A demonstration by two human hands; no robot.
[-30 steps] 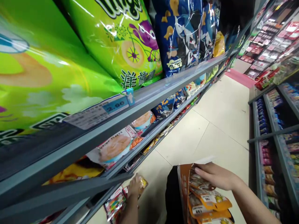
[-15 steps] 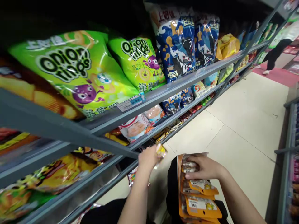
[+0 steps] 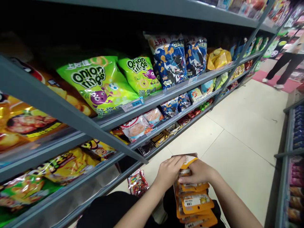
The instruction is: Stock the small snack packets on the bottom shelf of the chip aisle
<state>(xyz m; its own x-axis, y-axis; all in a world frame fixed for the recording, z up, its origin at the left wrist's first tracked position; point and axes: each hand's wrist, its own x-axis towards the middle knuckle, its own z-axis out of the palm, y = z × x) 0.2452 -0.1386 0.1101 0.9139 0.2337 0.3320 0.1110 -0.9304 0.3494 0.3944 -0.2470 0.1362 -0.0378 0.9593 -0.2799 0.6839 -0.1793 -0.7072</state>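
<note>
Both my hands meet low in the middle over a stack of orange snack packets (image 3: 193, 199) that rests on my lap. My left hand (image 3: 169, 172) is closed on the top packet (image 3: 187, 161) at the far end of the stack, its fingers pinching the yellow-orange edge. My right hand (image 3: 198, 172) lies on the upper packets with fingers curled over them, holding the stack steady. White barcode labels show on the lower packets.
Grey shelves (image 3: 166, 95) run along the left, filled with green onion ring bags (image 3: 102, 84), blue snack bags (image 3: 168, 60) and yellow bags. A colourful packet (image 3: 137, 182) lies near the bottom shelf. Tiled floor (image 3: 242, 133) stretches ahead; a person (image 3: 285, 66) walks at far right.
My left hand came away from the lower shelf with a small packet and moved right to the stack on my lap. The view tilted up and back from the shelves.
</note>
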